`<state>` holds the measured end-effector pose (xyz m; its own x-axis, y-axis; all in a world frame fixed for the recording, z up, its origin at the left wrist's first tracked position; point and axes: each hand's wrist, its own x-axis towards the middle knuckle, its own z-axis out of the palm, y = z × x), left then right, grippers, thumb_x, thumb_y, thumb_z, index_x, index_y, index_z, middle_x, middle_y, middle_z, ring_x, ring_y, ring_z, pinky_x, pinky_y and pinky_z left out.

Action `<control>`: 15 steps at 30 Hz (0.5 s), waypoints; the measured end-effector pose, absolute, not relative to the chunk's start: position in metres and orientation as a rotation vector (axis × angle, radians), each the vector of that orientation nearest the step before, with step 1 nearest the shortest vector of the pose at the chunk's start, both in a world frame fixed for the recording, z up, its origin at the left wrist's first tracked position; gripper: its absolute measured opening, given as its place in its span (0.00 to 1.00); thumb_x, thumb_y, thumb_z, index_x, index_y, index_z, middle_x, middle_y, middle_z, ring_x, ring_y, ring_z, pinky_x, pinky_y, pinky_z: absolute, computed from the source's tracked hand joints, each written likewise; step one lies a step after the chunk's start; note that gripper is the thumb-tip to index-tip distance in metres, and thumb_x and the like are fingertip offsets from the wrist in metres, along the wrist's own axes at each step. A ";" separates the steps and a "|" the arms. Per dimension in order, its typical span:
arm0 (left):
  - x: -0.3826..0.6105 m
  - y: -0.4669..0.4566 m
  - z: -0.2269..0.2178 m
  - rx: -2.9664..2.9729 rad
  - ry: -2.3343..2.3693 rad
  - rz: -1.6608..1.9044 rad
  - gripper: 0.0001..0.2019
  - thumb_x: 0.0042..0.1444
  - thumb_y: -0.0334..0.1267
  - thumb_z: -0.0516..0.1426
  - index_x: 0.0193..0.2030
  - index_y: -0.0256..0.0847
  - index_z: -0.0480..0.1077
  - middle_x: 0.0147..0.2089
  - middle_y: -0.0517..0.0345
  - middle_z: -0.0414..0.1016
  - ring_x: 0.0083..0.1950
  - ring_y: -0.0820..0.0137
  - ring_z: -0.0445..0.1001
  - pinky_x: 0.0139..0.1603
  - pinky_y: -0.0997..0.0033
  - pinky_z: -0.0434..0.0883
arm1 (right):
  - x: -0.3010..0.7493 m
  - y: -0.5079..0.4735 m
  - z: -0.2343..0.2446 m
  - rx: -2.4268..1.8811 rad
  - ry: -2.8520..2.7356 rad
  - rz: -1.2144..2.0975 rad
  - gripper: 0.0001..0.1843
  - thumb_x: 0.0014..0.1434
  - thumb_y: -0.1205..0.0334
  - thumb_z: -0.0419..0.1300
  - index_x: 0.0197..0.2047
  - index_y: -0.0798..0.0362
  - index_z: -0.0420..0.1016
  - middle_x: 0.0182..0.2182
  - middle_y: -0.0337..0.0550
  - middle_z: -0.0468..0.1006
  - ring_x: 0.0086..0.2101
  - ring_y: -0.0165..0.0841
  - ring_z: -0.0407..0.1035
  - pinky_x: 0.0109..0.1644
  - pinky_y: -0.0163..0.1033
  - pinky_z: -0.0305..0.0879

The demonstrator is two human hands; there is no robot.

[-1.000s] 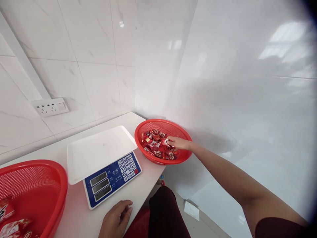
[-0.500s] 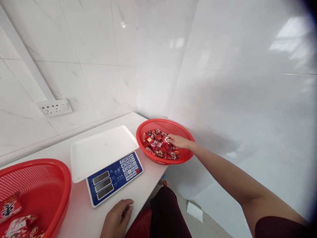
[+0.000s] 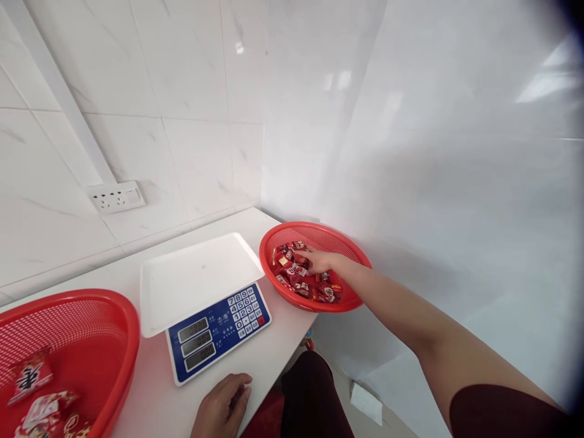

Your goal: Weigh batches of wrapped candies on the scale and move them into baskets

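Observation:
My right hand (image 3: pixel 322 261) reaches into the red mesh basket (image 3: pixel 351 249) at the table's right corner. Its fingers are curled down and closed on the red wrapped candies (image 3: pixel 301 281) piled there. My left hand (image 3: pixel 223 406) lies palm down on the white table's front edge, just below the scale, fingers loose and holding nothing. The scale (image 3: pixel 219 331) has a blue keypad face with three displays, and its white weighing tray (image 3: pixel 196 280) is bare.
A second, larger red mesh basket (image 3: pixel 91 316) sits at the left with a few red wrapped packets (image 3: pixel 39 395) in it. A white socket strip (image 3: pixel 116 196) is on the tiled wall. The table (image 3: pixel 150 395) ends at the right above the floor, where a paper scrap (image 3: pixel 365 403) lies.
My right hand has pushed further left and deeper into the candy pile. The view has shifted, so everything sits a little further right. My left hand has stayed put.

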<state>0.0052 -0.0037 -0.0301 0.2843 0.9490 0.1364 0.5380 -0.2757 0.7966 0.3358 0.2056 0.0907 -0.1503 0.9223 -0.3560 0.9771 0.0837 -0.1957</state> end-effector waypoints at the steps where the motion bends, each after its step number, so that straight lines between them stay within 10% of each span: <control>1: 0.006 -0.004 -0.032 1.907 1.339 0.865 0.14 0.57 0.49 0.50 0.38 0.45 0.73 0.35 0.56 0.77 0.34 0.71 0.74 0.34 0.76 0.71 | 0.330 0.208 0.088 1.907 2.163 -0.592 0.52 0.44 0.58 0.66 0.67 0.40 0.44 0.67 0.45 0.37 0.61 0.52 0.47 0.55 0.48 0.59; 9: 0.010 -0.007 -0.039 1.905 1.361 0.933 0.15 0.59 0.48 0.48 0.37 0.44 0.72 0.32 0.57 0.76 0.31 0.72 0.72 0.34 0.76 0.70 | 0.311 0.216 0.054 1.876 2.160 -0.473 0.42 0.44 0.63 0.65 0.63 0.46 0.58 0.67 0.53 0.38 0.56 0.54 0.58 0.51 0.50 0.60; 15: 0.007 -0.004 -0.038 1.947 1.321 0.876 0.15 0.59 0.47 0.47 0.38 0.44 0.72 0.33 0.56 0.76 0.31 0.72 0.73 0.34 0.77 0.70 | 0.335 0.220 0.053 1.900 2.362 -0.436 0.15 0.56 0.66 0.54 0.46 0.51 0.73 0.51 0.49 0.69 0.45 0.42 0.67 0.47 0.43 0.61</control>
